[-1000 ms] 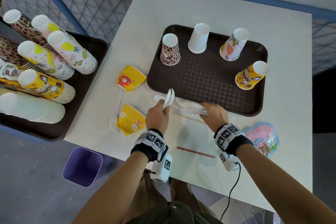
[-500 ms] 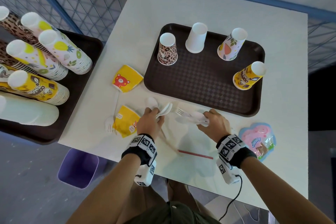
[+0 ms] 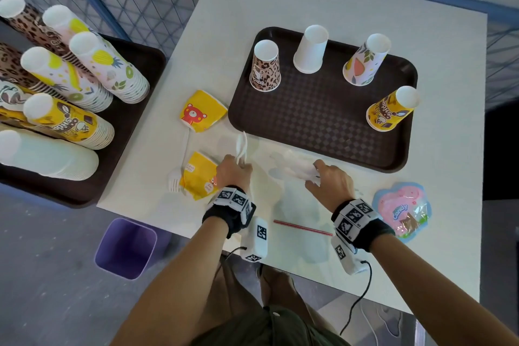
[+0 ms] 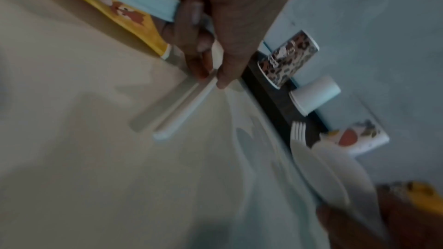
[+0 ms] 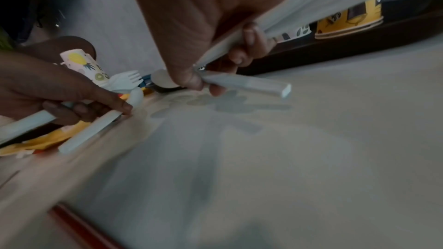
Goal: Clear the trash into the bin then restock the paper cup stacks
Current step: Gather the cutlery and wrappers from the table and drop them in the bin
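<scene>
Both bare arms reached forward, each with a black band with white squares at the wrist. The left hand point(image 3: 234, 173) was curled tight, its fingers point(image 4: 196, 58) pinching thin white plastic cutlery handles point(image 4: 177, 107). The right hand point(image 3: 330, 180) was curled too, gripping more white plastic cutlery point(image 3: 295, 168). The hands were near each other, not touching.

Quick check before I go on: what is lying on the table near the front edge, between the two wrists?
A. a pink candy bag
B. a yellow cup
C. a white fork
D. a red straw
D. The head view shows a thin red straw lying flat on the white table between the left hand and the right hand, both of which grip white plastic cutlery.
</scene>
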{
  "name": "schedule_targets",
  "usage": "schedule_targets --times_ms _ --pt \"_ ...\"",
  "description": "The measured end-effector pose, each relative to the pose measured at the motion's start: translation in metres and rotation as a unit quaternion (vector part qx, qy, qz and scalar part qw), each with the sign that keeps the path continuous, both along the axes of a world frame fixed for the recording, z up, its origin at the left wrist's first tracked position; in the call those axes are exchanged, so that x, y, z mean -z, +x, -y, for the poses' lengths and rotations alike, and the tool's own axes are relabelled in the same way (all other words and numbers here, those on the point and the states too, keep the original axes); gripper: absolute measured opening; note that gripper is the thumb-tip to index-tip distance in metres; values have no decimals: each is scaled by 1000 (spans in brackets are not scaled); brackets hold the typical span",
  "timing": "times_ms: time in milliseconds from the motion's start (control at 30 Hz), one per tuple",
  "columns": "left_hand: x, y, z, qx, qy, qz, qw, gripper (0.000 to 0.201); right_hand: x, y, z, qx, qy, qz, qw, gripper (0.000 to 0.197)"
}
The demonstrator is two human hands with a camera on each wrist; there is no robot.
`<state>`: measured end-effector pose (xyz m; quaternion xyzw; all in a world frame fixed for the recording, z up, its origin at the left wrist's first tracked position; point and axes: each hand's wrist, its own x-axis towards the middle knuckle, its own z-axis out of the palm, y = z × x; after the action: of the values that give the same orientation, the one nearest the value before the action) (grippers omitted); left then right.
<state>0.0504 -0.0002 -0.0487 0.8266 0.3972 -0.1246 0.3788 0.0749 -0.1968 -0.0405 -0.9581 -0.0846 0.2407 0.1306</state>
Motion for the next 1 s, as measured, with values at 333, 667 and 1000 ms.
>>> schedule_targets --times_ms 333,667,1000 --pt "-52 -36 -59 164 -25 133 977 13 -21 -35 27 -46 52 30 997 43" --pt "-22 -106 -73 684 196 -124 691 52 3 -77 23 -111 60 -28 992 39" --pt "-11 -94 -58 736 282 -20 615 42 7 -80 16 -136 10 -18 991 26"
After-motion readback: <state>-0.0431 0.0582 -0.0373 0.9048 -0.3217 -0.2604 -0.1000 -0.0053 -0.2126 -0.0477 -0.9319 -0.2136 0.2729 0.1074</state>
